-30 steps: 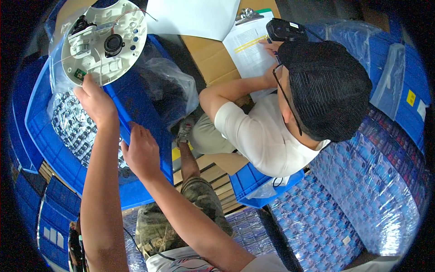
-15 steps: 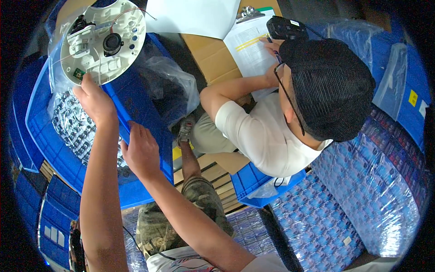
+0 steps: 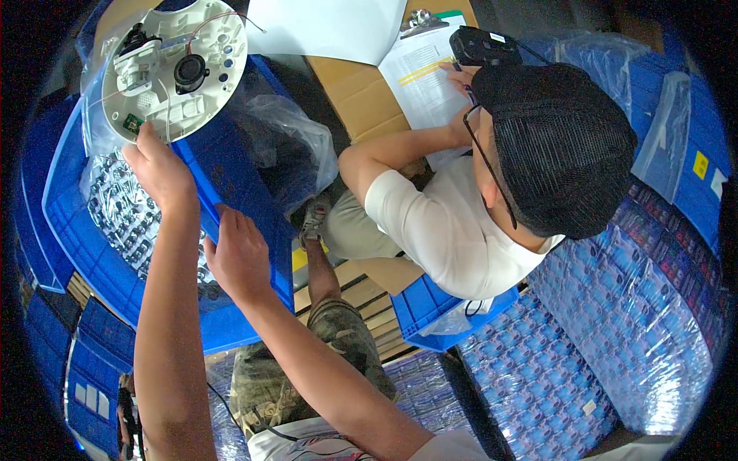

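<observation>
Wrapped stacks (image 3: 534,369) fill the right; over the bin (image 3: 73,196), a shell (image 3: 171,73), likely light, stiff, best held by its rim; left hand (image 3: 161,169) closed there, fingertips hidden; right hand (image 3: 240,257) curled round the bin's edge; board (image 3: 132,124) probably fragile

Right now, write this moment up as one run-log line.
left hand: holding white shell by rim; shell interior: black round part; right hand: on blue bin edge; co-worker: bent over clipboard
</observation>
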Demonstrator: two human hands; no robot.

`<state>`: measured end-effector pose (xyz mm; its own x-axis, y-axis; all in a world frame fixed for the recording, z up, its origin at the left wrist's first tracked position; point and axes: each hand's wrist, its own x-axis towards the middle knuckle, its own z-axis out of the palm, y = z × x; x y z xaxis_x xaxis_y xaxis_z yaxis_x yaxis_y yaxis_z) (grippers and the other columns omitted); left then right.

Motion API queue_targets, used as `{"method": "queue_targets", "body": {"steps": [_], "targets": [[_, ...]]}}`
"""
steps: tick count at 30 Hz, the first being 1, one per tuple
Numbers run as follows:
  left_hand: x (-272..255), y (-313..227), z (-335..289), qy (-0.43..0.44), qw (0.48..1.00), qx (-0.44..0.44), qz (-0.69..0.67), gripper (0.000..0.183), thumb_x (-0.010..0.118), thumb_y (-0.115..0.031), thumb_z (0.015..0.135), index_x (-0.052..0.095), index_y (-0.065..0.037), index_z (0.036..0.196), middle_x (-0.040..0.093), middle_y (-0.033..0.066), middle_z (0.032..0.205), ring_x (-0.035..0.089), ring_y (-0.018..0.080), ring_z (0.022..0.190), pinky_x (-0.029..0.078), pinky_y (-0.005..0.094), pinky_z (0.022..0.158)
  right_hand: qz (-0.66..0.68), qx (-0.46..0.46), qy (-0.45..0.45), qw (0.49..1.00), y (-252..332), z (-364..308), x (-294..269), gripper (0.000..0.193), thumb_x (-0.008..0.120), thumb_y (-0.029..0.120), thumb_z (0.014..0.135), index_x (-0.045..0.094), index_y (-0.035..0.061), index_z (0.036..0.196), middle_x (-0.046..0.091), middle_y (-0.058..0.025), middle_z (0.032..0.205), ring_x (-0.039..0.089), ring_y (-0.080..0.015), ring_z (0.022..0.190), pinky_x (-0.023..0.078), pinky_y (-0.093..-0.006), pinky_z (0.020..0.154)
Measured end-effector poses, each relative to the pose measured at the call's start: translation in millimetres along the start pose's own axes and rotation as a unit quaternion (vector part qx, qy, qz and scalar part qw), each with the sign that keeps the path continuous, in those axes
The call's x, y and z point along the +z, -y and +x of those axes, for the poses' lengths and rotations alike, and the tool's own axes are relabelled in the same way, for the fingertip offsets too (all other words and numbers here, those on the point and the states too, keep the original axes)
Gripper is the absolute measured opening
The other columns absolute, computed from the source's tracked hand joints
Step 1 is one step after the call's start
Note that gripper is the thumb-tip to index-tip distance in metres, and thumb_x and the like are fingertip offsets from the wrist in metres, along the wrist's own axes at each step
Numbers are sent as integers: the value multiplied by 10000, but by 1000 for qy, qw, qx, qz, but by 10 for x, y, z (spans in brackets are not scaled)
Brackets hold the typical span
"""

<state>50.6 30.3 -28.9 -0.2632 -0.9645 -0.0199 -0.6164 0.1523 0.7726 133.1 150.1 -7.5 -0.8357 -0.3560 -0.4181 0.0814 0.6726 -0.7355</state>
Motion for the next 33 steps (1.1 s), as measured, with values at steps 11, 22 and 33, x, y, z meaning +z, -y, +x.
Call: {"method": "queue_targets", "body": {"steps": [11,22,33], "targets": [[-6,2,8,-3,1000,1,12,406,426,-319,906,516,73,956,509,171,868,478,269,815,371,367,792,-7,-9,-6,1000,25,2,-13,462,688,107,686,500,-19,1089,581,-175,923,580,-331,863,491,-390,757],[-2,15,-7,-5,1000,-1,29,416,425,-345,901,514,60,919,499,158,826,485,271,794,379,377,777,-13,-17,-18,1000,-10,-23,43,402,651,95,704,500,-16,1060,578,-183,912,580,-346,834,491,-410,738],[-6,-23,-19,0,1000,-21,17,419,431,-356,894,515,53,938,507,153,838,484,256,786,386,360,767,-2,-22,-21,1000,4,-10,4,397,637,86,706,494,-33,1057,578,-194,917,578,-356,844,488,-414,749]]}}
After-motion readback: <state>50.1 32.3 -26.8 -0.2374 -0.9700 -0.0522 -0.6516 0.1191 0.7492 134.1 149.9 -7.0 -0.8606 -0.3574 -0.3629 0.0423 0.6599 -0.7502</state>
